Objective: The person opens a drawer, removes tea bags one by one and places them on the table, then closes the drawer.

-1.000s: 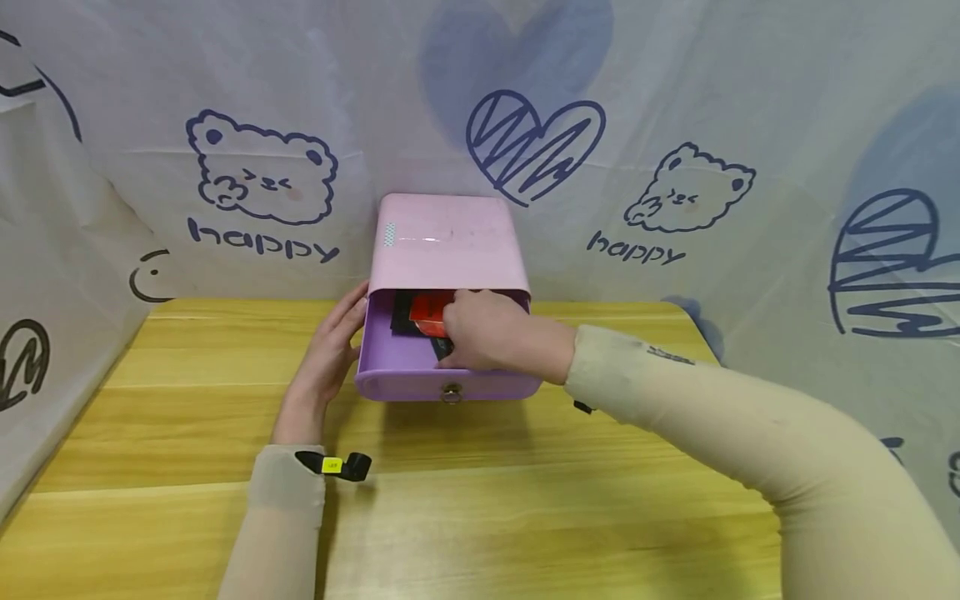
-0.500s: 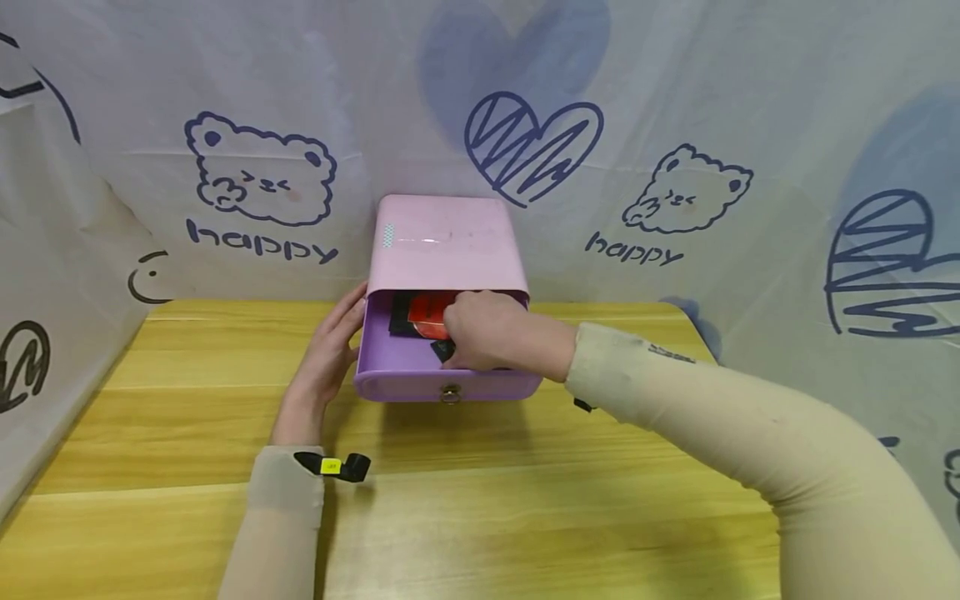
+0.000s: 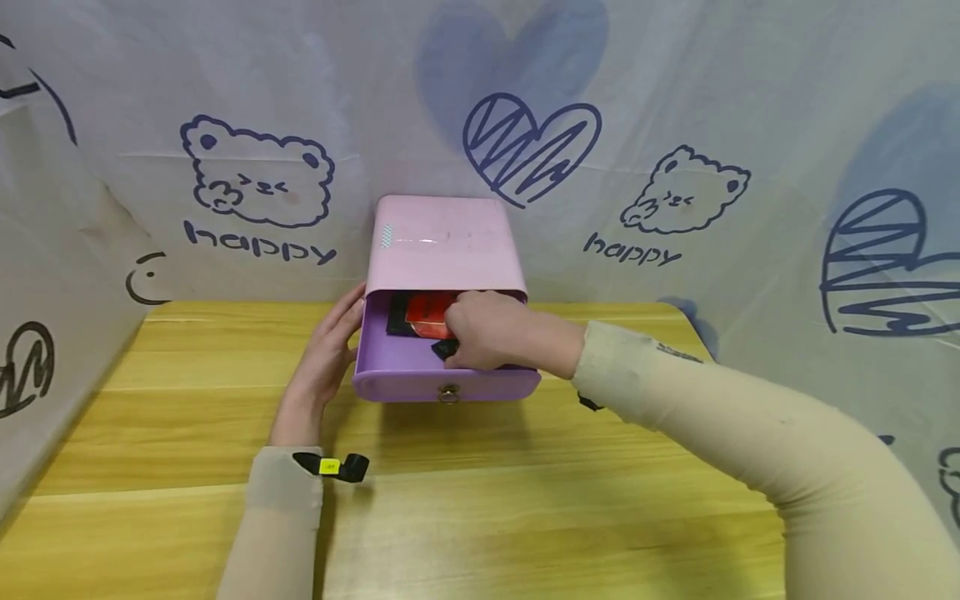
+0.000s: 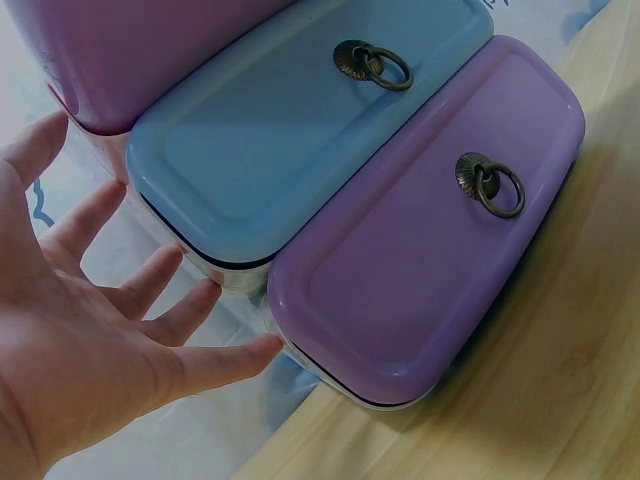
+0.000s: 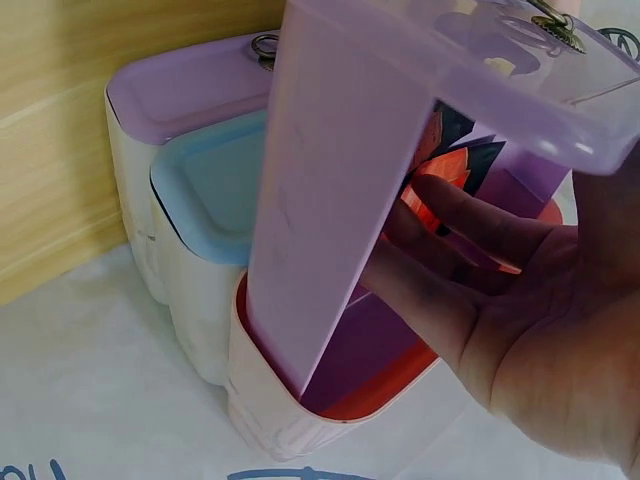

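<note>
A pink drawer cabinet (image 3: 448, 242) stands at the back of the table. Its top purple drawer (image 3: 446, 386) is pulled out. Inside lie flat red and black packets (image 3: 428, 312). My right hand (image 3: 486, 329) reaches down into the drawer with bent fingers, gripping a red and black packet (image 5: 447, 180) whose dark corner shows by the thumb; the fingertips are partly hidden. My left hand (image 4: 90, 330) has its fingers spread, with fingertips against the side of the cabinet. In the left wrist view, the blue drawer (image 4: 300, 140) and lower purple drawer (image 4: 430, 240) are closed.
The wooden table (image 3: 450, 517) extends in front of the cabinet. A printed cloth (image 3: 675, 75) hangs directly behind it. Brass ring pulls (image 4: 497, 188) stick out from the drawer fronts.
The small black piece beside my right thumb has shifted slightly and shows at another angle. My left hand stays against the cabinet; the drawer has not moved.
</note>
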`<state>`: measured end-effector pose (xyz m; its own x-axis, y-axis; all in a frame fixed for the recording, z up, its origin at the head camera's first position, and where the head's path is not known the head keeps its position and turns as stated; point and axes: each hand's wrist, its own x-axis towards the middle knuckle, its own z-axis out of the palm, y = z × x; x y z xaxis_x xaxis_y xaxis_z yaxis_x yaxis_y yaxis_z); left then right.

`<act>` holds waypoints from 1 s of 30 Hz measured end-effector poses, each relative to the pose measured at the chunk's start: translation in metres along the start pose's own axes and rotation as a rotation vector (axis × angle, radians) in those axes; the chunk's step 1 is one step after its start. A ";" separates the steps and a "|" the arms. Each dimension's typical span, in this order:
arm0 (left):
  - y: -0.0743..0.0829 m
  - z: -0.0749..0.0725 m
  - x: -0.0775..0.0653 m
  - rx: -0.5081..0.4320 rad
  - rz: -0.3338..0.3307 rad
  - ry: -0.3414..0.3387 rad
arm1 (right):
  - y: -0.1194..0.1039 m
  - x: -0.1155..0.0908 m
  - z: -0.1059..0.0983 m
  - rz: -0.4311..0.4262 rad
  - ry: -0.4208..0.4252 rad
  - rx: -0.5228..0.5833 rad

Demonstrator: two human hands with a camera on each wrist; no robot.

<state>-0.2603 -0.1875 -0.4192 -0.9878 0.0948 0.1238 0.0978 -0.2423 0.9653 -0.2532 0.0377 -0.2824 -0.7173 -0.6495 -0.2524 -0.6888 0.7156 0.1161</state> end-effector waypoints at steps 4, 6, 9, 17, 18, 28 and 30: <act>0.000 0.000 -0.001 0.000 0.000 0.003 | 0.001 0.000 0.001 -0.006 0.004 0.018; 0.000 0.000 -0.001 0.001 0.000 0.003 | 0.002 0.000 0.001 -0.011 0.006 0.027; -0.001 0.000 -0.001 0.003 0.001 0.006 | 0.003 -0.001 0.001 -0.017 0.008 0.044; -0.001 0.001 -0.002 -0.003 0.006 -0.002 | 0.005 -0.004 0.000 -0.024 0.025 0.076; -0.001 0.001 -0.002 -0.002 0.007 -0.004 | 0.005 -0.005 0.000 -0.023 0.030 0.075; -0.002 -0.001 -0.002 0.001 0.012 -0.014 | 0.003 -0.009 0.004 0.037 0.074 0.081; -0.003 -0.001 -0.003 0.002 0.012 -0.013 | 0.002 -0.010 0.005 0.035 0.092 0.079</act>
<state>-0.2581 -0.1879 -0.4224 -0.9849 0.1045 0.1380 0.1095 -0.2412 0.9643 -0.2472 0.0471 -0.2844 -0.7496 -0.6423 -0.1598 -0.6557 0.7536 0.0466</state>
